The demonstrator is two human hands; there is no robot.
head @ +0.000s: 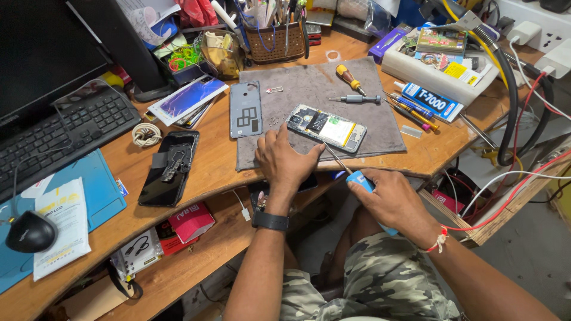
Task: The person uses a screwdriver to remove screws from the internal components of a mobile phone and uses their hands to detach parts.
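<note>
From the head camera I see the opened smartphone lying flat on the grey work mat, just above the middle of the frame, back cover off and its innards facing up. Its long axis runs from upper left to lower right, tilted slightly down toward the right.

My left hand rests palm down on the mat's lower edge, fingers half curled and gripping nothing, its fingertips just beside the phone's lower left end. My right hand, lower right of centre, is closed around the blue handle of a screwdriver; the thin metal shaft points up and left, its tip at the phone's near long edge.

The removed grey back cover lies upright left of the phone. Two more screwdrivers lie on the mat's upper right.
</note>
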